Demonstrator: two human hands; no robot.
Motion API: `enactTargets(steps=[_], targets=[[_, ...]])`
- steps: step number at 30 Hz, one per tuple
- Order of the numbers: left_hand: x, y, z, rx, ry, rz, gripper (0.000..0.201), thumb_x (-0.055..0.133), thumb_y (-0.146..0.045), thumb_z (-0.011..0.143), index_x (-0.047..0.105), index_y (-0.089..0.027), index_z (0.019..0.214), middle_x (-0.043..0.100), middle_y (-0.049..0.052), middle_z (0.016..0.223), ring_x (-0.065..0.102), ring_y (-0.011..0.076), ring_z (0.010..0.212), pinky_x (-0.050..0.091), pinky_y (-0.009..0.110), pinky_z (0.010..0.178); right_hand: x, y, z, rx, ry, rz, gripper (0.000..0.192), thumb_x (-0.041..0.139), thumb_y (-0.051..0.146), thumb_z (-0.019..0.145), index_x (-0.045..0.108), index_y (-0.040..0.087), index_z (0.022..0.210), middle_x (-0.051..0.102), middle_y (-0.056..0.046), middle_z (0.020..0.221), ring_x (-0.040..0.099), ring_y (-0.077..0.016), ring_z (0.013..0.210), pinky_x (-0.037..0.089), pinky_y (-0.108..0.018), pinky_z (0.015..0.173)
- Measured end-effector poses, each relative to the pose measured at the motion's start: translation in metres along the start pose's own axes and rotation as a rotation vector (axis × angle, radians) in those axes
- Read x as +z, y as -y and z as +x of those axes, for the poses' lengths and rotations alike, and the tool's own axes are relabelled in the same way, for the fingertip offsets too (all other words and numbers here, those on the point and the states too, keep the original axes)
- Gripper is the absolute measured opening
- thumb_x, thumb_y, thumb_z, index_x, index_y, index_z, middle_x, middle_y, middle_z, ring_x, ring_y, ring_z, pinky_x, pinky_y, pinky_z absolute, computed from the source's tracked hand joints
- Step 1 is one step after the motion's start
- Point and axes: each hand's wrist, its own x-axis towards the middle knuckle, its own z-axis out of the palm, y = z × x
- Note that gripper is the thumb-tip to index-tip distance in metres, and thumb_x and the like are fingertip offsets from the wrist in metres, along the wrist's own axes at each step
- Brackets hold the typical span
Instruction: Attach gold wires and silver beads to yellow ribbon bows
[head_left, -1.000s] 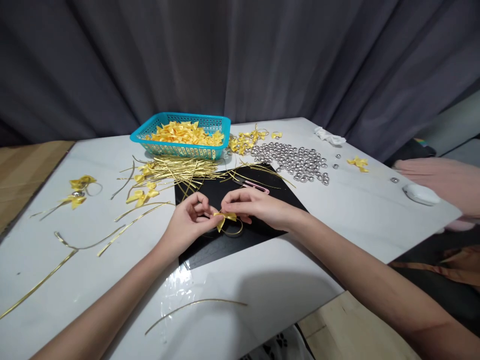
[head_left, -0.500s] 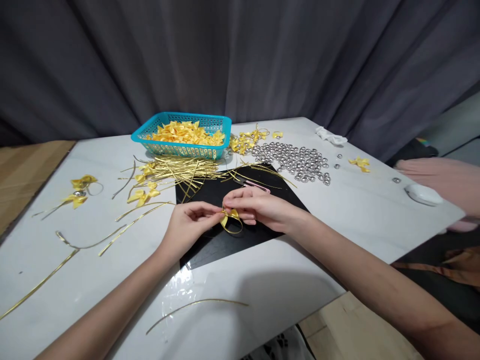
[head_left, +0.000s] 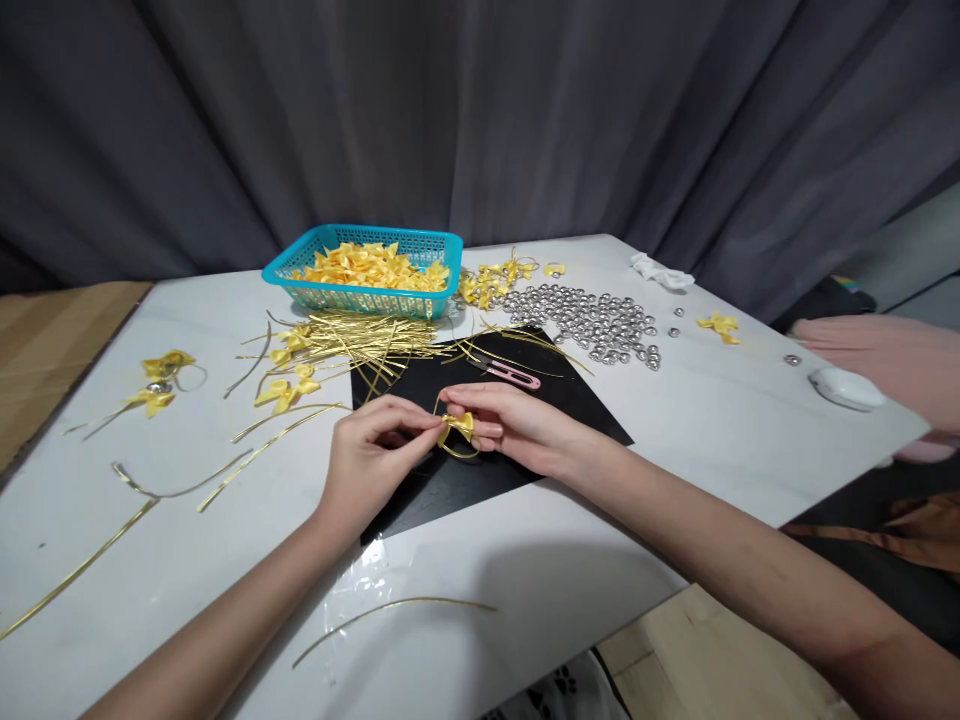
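Both hands meet over the black mat at the table's middle. My right hand pinches a small yellow ribbon bow with a gold wire loop hanging under it. My left hand grips the wire's other end right beside the bow, its fingertips touching it. A pink clip lies on the mat just beyond my right hand.
A teal basket of yellow bows stands at the back. Gold wire strips lie in front of it and scattered to the left. Silver beads spread at the back right. A white mouse sits near the right edge.
The bow has been turned between my fingers and the wire loop drawn smaller. Both hands shifted slightly away from me on the mat.
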Motion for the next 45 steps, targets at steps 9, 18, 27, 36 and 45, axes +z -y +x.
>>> enactTargets(steps=[9, 18, 27, 36, 45], targets=[[0.001, 0.001, 0.001, -0.202, 0.033, -0.08, 0.008, 0.071, -0.025, 0.069, 0.072, -0.018, 0.07, 0.073, 0.004, 0.074, 0.066, 0.0158, 0.066, 0.053, 0.024, 0.062, -0.004, 0.019, -0.005, -0.177, -0.203, 0.043, 0.006, 0.058, 0.016, 0.082, 0.061, 0.013, 0.079, 0.06, 0.002, 0.074, 0.041, -0.001, 0.045, 0.038, -0.014, 0.041], [0.002, 0.005, 0.004, -0.348, 0.132, -0.16, 0.017, 0.075, -0.03, 0.063, 0.069, -0.014, 0.066, 0.071, 0.005, 0.066, 0.063, 0.0134, 0.059, 0.05, 0.022, 0.055, -0.021, 0.029, -0.003, -0.409, -0.772, -0.662, 0.035, 0.071, 0.023, 0.067, 0.05, 0.017, 0.095, 0.05, 0.003, 0.073, 0.044, -0.0055, 0.05, 0.032, -0.018, 0.04], [0.003, 0.006, 0.008, -0.342, 0.166, -0.164, 0.013, 0.073, -0.025, 0.061, 0.067, -0.015, 0.066, 0.067, 0.003, 0.063, 0.06, 0.0133, 0.058, 0.048, 0.023, 0.055, -0.006, 0.01, -0.008, 0.034, -0.105, -1.045, 0.026, 0.07, 0.037, 0.07, 0.06, 0.014, 0.064, 0.054, 0.004, 0.054, 0.037, -0.003, 0.04, 0.027, -0.018, 0.036], [0.001, -0.001, 0.006, -0.233, -0.131, -0.092, 0.014, 0.063, -0.031, 0.075, 0.058, -0.018, 0.074, 0.051, -0.003, 0.061, 0.045, 0.0093, 0.055, 0.036, 0.02, 0.051, -0.009, 0.018, -0.007, 0.09, -0.228, -0.835, 0.021, 0.078, 0.027, 0.062, 0.065, 0.012, 0.057, 0.057, 0.002, 0.047, 0.047, -0.0034, 0.036, 0.039, -0.016, 0.036], [0.011, -0.023, -0.016, -0.323, -0.287, -0.342, 0.023, 0.046, -0.031, 0.086, 0.05, -0.02, 0.065, 0.036, -0.007, 0.044, 0.033, 0.0075, 0.041, 0.026, 0.019, 0.04, 0.002, 0.025, -0.016, -0.315, -0.221, -0.194, 0.014, 0.075, 0.025, 0.066, 0.072, 0.013, 0.074, 0.063, 0.001, 0.06, 0.054, -0.0017, 0.047, 0.045, -0.01, 0.045]])
